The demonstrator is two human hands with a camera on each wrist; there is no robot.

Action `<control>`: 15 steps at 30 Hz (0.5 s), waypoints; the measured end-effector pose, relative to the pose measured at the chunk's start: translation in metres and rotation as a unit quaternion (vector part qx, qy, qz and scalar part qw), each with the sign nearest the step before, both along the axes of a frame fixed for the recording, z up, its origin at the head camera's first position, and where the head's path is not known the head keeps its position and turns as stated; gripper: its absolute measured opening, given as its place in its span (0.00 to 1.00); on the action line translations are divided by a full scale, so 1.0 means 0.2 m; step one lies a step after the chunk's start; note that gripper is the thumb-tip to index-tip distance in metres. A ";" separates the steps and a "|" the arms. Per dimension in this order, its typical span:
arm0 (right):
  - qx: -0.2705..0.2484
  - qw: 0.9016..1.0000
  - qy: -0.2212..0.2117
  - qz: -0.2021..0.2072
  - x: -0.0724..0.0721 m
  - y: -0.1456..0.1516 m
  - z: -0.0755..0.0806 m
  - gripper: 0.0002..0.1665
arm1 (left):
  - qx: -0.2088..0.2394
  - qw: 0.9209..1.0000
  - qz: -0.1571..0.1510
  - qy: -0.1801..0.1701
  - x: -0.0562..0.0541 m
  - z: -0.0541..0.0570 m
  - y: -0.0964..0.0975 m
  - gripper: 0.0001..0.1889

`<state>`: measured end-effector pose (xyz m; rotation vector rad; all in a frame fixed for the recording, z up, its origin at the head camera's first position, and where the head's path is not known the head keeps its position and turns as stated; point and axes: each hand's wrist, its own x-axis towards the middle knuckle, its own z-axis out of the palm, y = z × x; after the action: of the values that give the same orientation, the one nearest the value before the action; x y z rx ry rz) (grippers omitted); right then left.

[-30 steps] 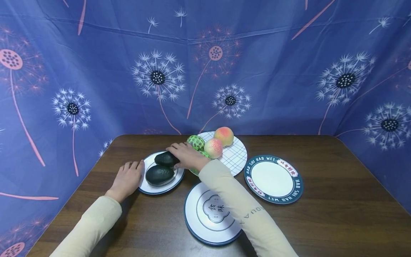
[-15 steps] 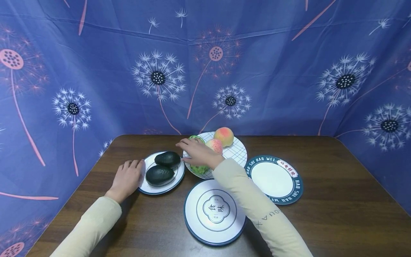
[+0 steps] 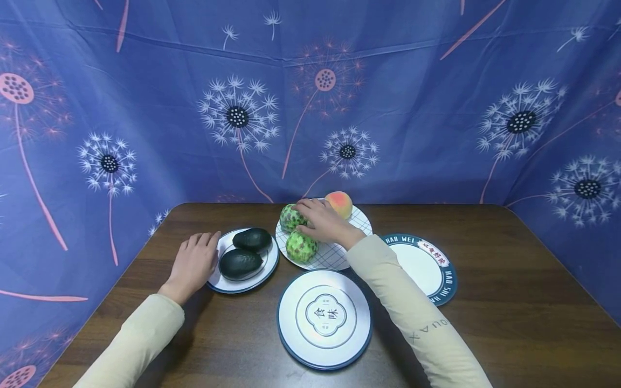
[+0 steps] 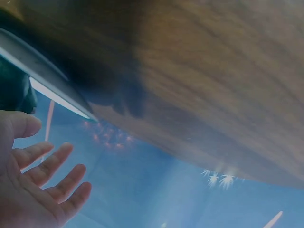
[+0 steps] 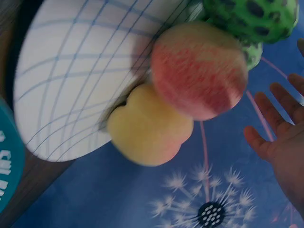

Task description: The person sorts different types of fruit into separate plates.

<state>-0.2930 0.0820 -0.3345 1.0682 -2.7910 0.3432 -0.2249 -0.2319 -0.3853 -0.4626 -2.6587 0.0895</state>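
My head view is evenly lit; on the desk [image 3: 509, 285], soft shadows lie toward four o'clock of my left sleeve [image 3: 136, 339] and eight o'clock of my right sleeve [image 3: 417, 318]; the left-wrist view is hazy.

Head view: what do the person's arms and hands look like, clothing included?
The left sleeve and right sleeve are long and cream, reaching the wrists; dark lettering marks the right one. The left hand and right hand are bare, without gloves.

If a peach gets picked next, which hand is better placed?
Right, most likely: the right hand is over the grid plate, open and near the peaches. The left hand is farther off, at the avocado plate's rim.
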 end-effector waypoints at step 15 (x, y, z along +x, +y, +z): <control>-0.027 0.999 0.000 -0.024 -0.02 0.21 -0.04 0.27 | 0.024 0.998 -0.035 0.048 0.01 0.07 0.10 0.21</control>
<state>-0.2980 0.1232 -0.3423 0.9876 -2.7856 0.4098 -0.2229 -0.2121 -0.3704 -0.5214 -2.5414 0.0264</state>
